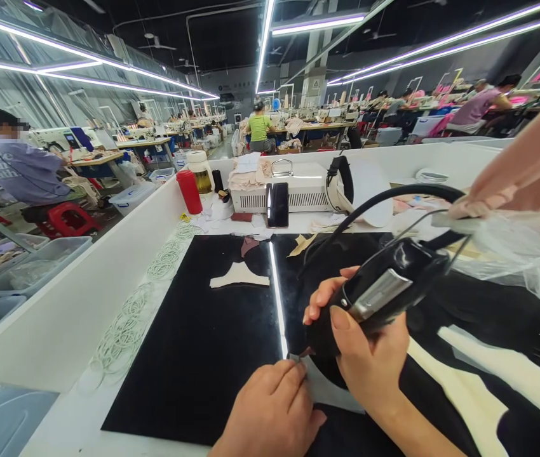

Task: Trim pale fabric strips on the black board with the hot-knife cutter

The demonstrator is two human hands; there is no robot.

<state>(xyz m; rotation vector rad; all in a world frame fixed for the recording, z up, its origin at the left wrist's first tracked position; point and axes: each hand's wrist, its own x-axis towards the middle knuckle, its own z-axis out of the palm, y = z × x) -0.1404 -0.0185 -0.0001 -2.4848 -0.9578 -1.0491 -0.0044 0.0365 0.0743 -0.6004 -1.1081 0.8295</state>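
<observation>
My right hand [370, 355] is wrapped round a black corded hand tool [394, 279] with a silver plate on its side. The tool is tilted, its lower end near the black board [179, 355]; its exact kind is unclear. My left hand [274, 406] is closed, its fingertips at the edge of a grey sheer piece [334, 387] lying beneath the tool. Both hands partly hide that piece. A cream cut fabric piece [240, 275] lies flat farther up the board. More cream pieces [460, 387] lie to the right of my right hand.
A black cable [384, 193] arches from the tool beside a blurred pinkish shape [522, 158] I cannot make out. Pale cord coils [127, 327] line the left wall. Behind the board stand a phone [277, 204], white vented box [251, 200], red cup [189, 192]. People sit beyond.
</observation>
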